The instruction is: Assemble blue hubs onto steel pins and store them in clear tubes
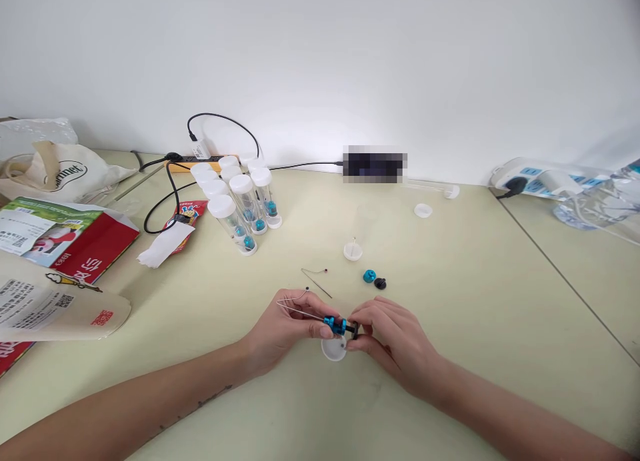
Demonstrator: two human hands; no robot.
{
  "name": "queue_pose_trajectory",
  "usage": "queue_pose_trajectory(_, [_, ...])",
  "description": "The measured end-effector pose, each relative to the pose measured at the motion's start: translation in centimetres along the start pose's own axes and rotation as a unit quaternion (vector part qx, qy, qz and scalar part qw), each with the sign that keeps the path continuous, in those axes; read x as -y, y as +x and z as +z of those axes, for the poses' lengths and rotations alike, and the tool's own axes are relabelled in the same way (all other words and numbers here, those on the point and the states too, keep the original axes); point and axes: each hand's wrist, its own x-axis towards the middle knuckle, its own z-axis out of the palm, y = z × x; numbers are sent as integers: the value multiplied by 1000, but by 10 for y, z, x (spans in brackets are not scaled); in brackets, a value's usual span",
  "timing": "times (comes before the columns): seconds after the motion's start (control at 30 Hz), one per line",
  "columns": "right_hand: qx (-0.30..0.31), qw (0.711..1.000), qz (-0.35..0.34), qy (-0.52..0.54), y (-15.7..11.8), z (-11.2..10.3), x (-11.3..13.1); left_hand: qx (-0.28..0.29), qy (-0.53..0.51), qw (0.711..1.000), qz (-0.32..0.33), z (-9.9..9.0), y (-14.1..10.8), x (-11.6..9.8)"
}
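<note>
My left hand (287, 328) pinches a small blue metal fitting (335, 325) between thumb and fingers. A thin bent wire (300, 309) with a dark tip runs out from its left side. At the fitting's right end, the fingers of my right hand (390, 338) are closed on a dark round knob (355, 330). Below the fingers lies a small white cap (333, 350), partly covered. Just beyond my hands rest another bent wire (317, 282), a second blue piece (369, 276) and a black knob (381, 284).
White-capped clear tubes (233, 224) with blue pieces inside stand at back left. Another white cap (353, 251) holds a thin upright pin. A phone-like dark object (375, 166) leans on the wall. Bags and a red box (95, 248) fill the left; a power strip (540, 178) lies right.
</note>
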Motion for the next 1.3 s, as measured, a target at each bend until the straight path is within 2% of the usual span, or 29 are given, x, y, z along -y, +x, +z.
queue_pose_trajectory(0.07, [9,1000,-3,-1,0,-1,0,3,1,1000,-1,0,0,0])
queue_pose_trajectory(0.23, [-19,1000,9,-8,-2,1,-1,-5,-2,1000,0,0,0,-1])
queue_pose_trajectory(0.4, [13,1000,8,4,-2,0,0,1,5,1000,-2,1,0,-1])
queue_pose_trajectory(0.57, [-12,1000,8,-12,-2,2,-1,-17,-3,1000,-11,1,0,-1])
queue_pose_trajectory(0.73, [18,1000,11,-5,-1,1,0,-11,7,1000,-12,1,0,-1])
queue_pose_trajectory(0.9, [-6,1000,21,-16,-2,0,-1,-15,-3,1000,-14,0,0,-1])
queue_pose_trajectory(1.07, [30,1000,3,-7,-1,-2,1,1,12,1000,-12,1,-1,-1])
queue_pose_trajectory(1.3, [-19,999,6,-25,-1,1,0,-5,-2,1000,-5,1,0,-2])
